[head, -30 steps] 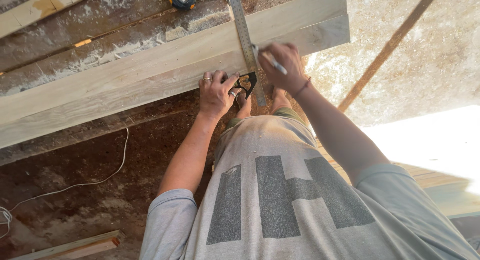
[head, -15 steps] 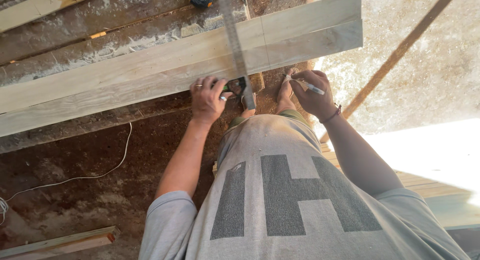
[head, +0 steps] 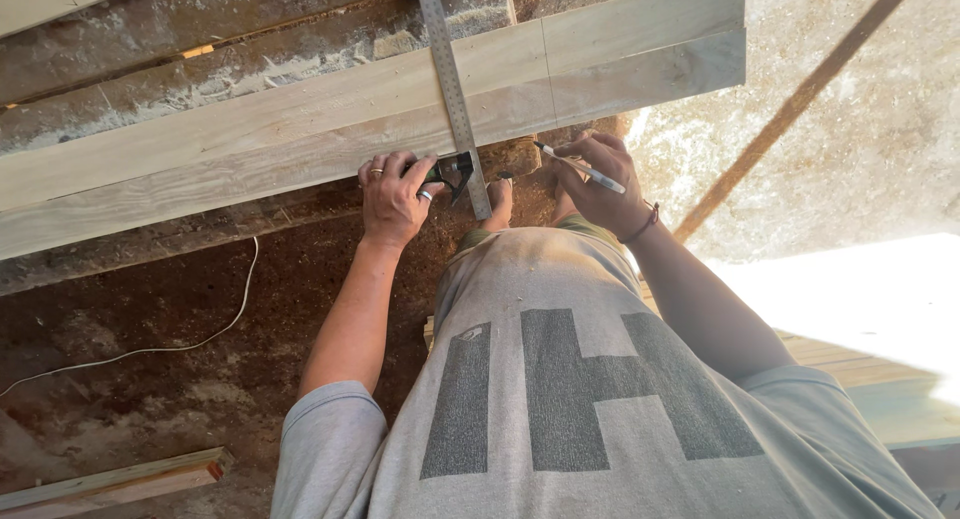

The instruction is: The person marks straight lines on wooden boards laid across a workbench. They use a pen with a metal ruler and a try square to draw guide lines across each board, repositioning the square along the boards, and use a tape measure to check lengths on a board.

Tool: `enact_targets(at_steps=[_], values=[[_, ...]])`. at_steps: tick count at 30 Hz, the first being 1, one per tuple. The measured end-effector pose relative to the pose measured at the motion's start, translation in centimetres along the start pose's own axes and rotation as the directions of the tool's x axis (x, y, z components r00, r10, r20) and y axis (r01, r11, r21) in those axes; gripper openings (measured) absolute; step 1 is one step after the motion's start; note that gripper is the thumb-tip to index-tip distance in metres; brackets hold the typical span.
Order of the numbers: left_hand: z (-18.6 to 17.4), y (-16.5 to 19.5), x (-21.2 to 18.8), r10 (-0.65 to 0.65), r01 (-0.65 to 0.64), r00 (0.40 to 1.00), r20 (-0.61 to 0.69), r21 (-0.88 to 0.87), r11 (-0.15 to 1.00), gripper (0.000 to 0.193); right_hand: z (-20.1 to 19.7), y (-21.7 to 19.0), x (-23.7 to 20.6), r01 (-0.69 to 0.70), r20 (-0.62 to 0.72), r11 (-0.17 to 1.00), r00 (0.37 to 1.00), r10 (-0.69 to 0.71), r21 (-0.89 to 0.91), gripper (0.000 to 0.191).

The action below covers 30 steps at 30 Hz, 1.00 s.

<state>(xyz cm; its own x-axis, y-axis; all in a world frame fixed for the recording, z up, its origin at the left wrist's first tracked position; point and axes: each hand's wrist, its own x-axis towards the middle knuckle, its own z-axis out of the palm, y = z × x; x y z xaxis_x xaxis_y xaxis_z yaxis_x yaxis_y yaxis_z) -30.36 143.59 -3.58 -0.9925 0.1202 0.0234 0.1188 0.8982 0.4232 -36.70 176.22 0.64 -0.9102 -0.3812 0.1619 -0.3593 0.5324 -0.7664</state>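
Holding the long silver metal ruler with a black head (head: 455,89), our left hand (head: 395,194) is curled tight around the black part, right at the near edge of the pale wooden plank (head: 250,149). The ruler lies straight across the plank. Our right hand (head: 600,179) pinches a thin pencil (head: 580,167) just beside the plank, not touching it. A thin dark line (head: 548,74) crosses the wood. A white wire (head: 180,334) lies on the brown dirt floor (head: 150,399) below.
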Motion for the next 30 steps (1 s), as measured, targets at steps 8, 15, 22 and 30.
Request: enact_targets(at_steps=[8, 15, 22, 30], values=[[0.0, 0.0, 0.8, 0.041, -0.041, 0.999, -0.012, 0.017, 0.999, 0.049, 1.0, -0.2, -0.3, 0.047, 0.012, 0.999, 0.999, -0.047, -0.015, 0.014], [0.5, 0.1, 1.0, 0.065, -0.064, 0.998, -0.015, 0.063, 0.996, 0.050, 1.9, -0.8, 0.4, 0.022, 0.061, 0.999, 0.998, -0.025, 0.042, 0.016], [0.9, -0.1, 1.1, 0.071, -0.071, 0.997, -0.004, 0.096, 0.993, 0.050, 2.3, -0.9, 0.7, 0.031, 0.061, 0.999, 0.998, -0.032, 0.023, 0.016], [0.9, 0.0, 1.1, 0.084, -0.081, 0.996, -0.025, 0.113, 0.990, 0.050, 2.2, -1.0, 0.6, 0.012, 0.070, 1.000, 0.997, -0.013, 0.016, 0.017]])
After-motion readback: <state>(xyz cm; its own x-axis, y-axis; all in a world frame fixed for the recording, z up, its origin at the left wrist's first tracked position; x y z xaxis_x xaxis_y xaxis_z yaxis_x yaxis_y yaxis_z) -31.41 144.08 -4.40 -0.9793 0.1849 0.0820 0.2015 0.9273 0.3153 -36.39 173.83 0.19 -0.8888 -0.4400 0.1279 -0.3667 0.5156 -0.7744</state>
